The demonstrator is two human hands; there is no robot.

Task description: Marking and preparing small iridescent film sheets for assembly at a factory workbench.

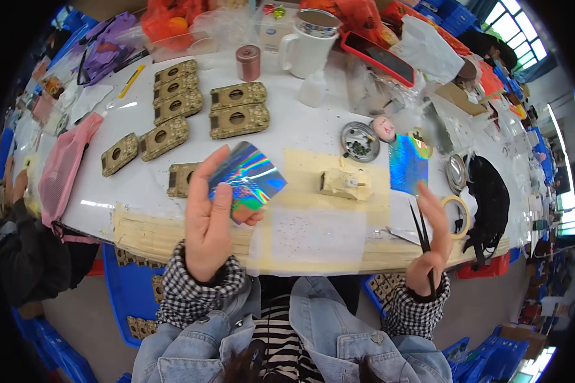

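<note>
Left hand [212, 225] raised over the white counter [140, 198], the person grips a shiny rainbow sheet [252, 175] between thumb and fingers; camouflage hulls [254, 121] lie beyond it. Farther right, a tan model piece [337, 185] sits on yellow paper [300, 165]. The right hand [433, 246], fingers extended, holds black tweezers [423, 233]; whether it touches the blue iridescent sheet [407, 167] cannot be told.

I look down from far off at a white table [124, 191]. Past the left hand [211, 220] I see spotted toy tank parts [177, 103] — each with a round hole. A pink mesh bag [64, 172] lies left of that hand. A yellow patch [300, 166] sits between the hands. Right of the right hand [432, 249] — a tape roll [466, 221] and something black [490, 204].
</note>
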